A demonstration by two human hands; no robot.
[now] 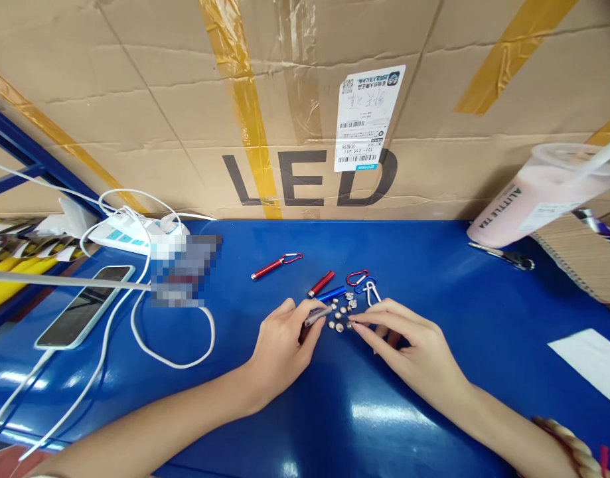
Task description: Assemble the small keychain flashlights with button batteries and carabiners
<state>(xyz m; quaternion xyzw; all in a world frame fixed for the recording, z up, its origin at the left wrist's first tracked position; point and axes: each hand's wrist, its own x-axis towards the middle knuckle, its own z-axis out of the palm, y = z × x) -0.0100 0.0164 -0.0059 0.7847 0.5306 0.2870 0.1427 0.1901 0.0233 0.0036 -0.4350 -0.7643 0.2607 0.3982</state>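
Observation:
My left hand (282, 335) is closed around a slim silver-grey metal tube (318, 315), its end pointing right. Opposite it, the thumb and forefinger of my right hand (421, 338) pinch a small silver button cell (350, 325) just above the table. Several loose button cells (339, 327) lie between the two hands. Just behind them are a red tube (321, 283) and a blue tube (333, 293). A red carabiner (357, 277), a blue carabiner (362, 287) and a silver carabiner (372, 293) lie together. Farther left rests a red mini flashlight (267, 269) with its carabiner attached.
A large cardboard box (175, 119) walls off the back of the blue table (305, 425). To the left are a phone (85, 309), white cables and a power strip (120, 232). At the right stand a drink cup (528, 199), a key (504, 255) and white paper (591, 365).

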